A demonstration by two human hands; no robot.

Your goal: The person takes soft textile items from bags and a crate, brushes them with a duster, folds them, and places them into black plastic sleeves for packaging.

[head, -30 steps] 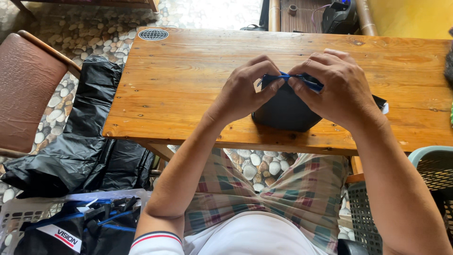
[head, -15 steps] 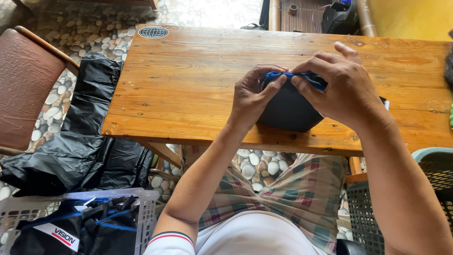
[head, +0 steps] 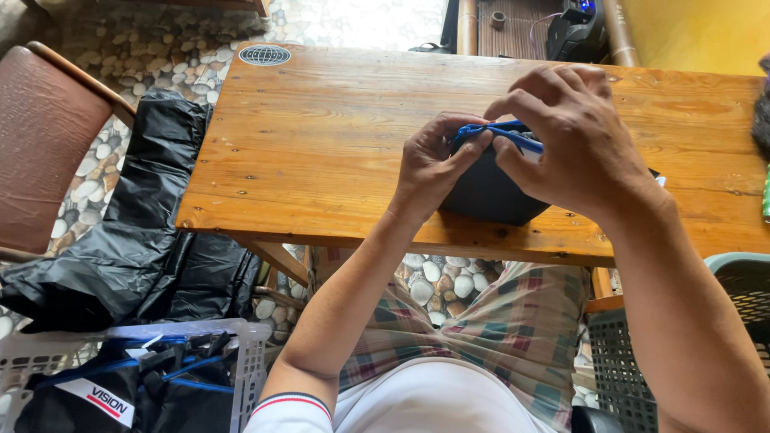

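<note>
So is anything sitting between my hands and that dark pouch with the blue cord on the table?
Nothing visible. The left hand and right hand are already on the dark pouch, pinching its blue cord at the top. The wooden table around it shows nothing in the way.

A round sticker (head: 265, 54) sits at the far left corner of my tabletop (head: 321, 144), pale with a dark globe-like grid drawn on it. Down at my left, in the white plastic basket (head: 249, 361), a white oblong label (head: 108, 398) lies slantwise on black cloth, with dark lettering and a red stripe. A small white tag (head: 661, 181) peeps out past my right wrist, too little showing to tell more.
</note>
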